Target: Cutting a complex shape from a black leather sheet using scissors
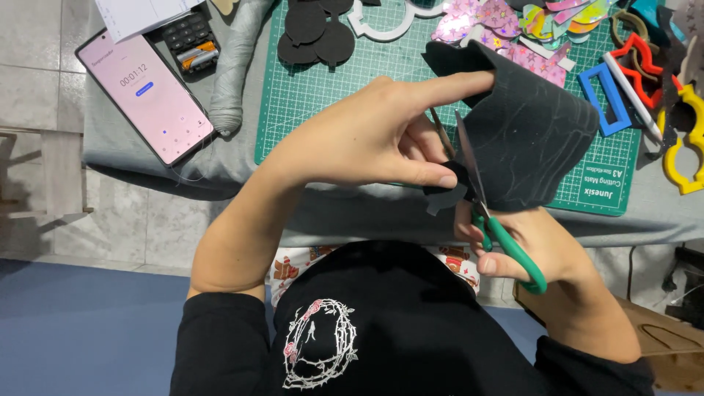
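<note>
Fingers of the left hand (381,139) pinch a curled black foam sheet (528,139) while the right hand (528,246), clamped on green-handled scissors (506,246), cuts beside the thumb, needing slow turning.

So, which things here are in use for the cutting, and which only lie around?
In use: left hand, right hand, green-handled scissors, black foam sheet.

Lying about: phone, calculator, black cut-outs, shiny shapes, blue frame, cutting mat.

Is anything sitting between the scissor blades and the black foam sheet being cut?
Nothing visible does. The green-handled scissors in the right hand already bite into the black foam sheet, which the left hand pinches beside the blades.
</note>
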